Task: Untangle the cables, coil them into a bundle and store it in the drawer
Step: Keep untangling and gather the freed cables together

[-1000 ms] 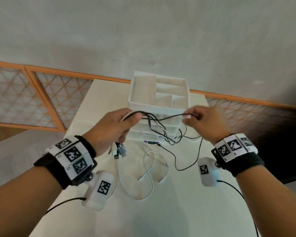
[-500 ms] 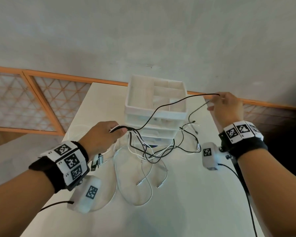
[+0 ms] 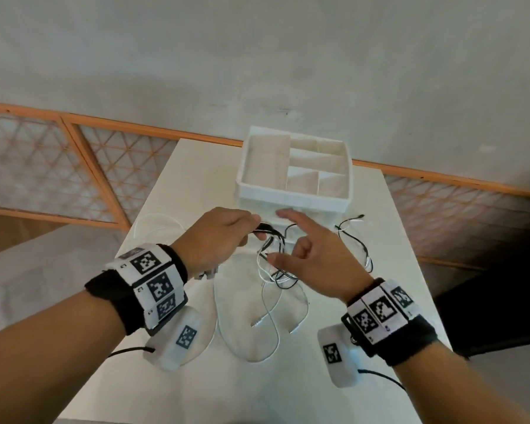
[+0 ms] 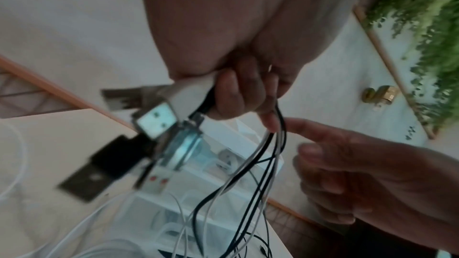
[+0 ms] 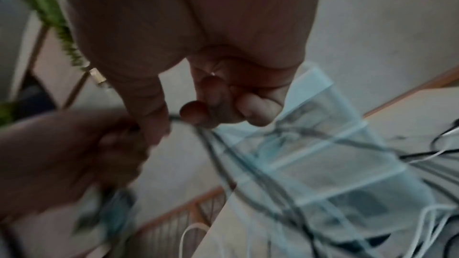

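Note:
My left hand (image 3: pixel 254 232) grips a bunch of black and white cables (image 3: pixel 276 270) just in front of the white drawer unit (image 3: pixel 291 201). The left wrist view shows its curled fingers (image 4: pixel 238 97) round the strands, with USB plugs (image 4: pixel 159 119) hanging beside them. The tangle droops from that grip to the table. My right hand (image 3: pixel 283 237) hovers right beside it, index finger (image 4: pixel 298 125) stretched toward the strands and thumb apart, holding nothing. A black and white cable end (image 3: pixel 354 237) lies on the table to the right.
The drawer unit carries an open tray with several compartments on top. White cable loops (image 3: pixel 257 338) spread on the white table (image 3: pixel 364 377) between my forearms, another loop (image 3: pixel 156 223) at the left. An orange lattice rail (image 3: pixel 83 166) runs behind.
My right hand had pulled a black cable up and to the right; it has let go and come back beside the left hand. That cable end now lies on the table.

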